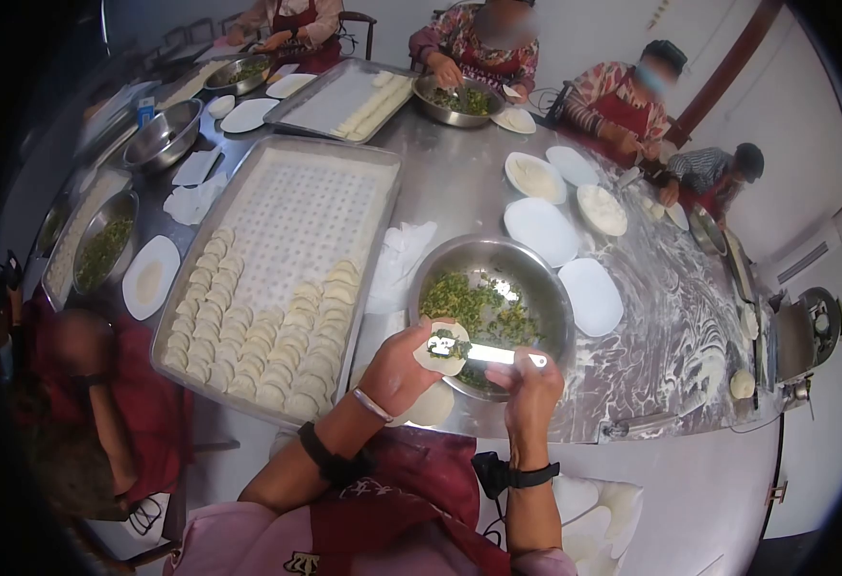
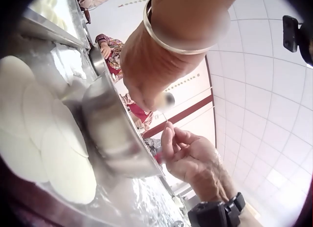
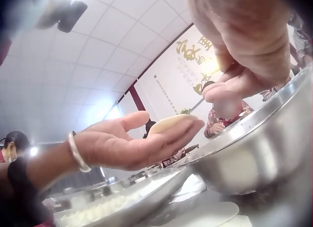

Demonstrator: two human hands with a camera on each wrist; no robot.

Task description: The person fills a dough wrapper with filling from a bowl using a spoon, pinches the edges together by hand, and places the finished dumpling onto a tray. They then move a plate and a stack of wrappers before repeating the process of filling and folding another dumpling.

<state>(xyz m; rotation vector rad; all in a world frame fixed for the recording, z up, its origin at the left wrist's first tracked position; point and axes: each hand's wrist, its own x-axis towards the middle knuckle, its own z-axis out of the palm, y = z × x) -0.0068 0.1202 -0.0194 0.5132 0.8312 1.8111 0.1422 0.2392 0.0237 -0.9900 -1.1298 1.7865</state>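
Observation:
On my left hand (image 1: 402, 372) lies a round dough wrapper (image 3: 168, 124); in the right wrist view its fingers (image 3: 161, 147) are nearly straight beneath it. Green filling (image 1: 436, 349) sits at the wrapper's middle. My right hand (image 1: 534, 386) pinches a flat, pale spatula (image 1: 494, 354) by its handle end, and the blade overlaps the filling. Both hands are above the near rim of a steel bowl (image 1: 563, 331) with chopped green filling (image 1: 474, 305). More wrappers (image 2: 66, 156) lie overlapping on the table beside the bowl, partly hidden by my left hand in the head view.
To the left, a large tray (image 1: 277, 142) bears rows of folded dumplings (image 1: 248, 360). White plates (image 1: 591, 296) stand beyond the bowl on the right, near floury steel tabletop (image 1: 661, 355). Several people work around the table with other bowls (image 1: 457, 117) and trays.

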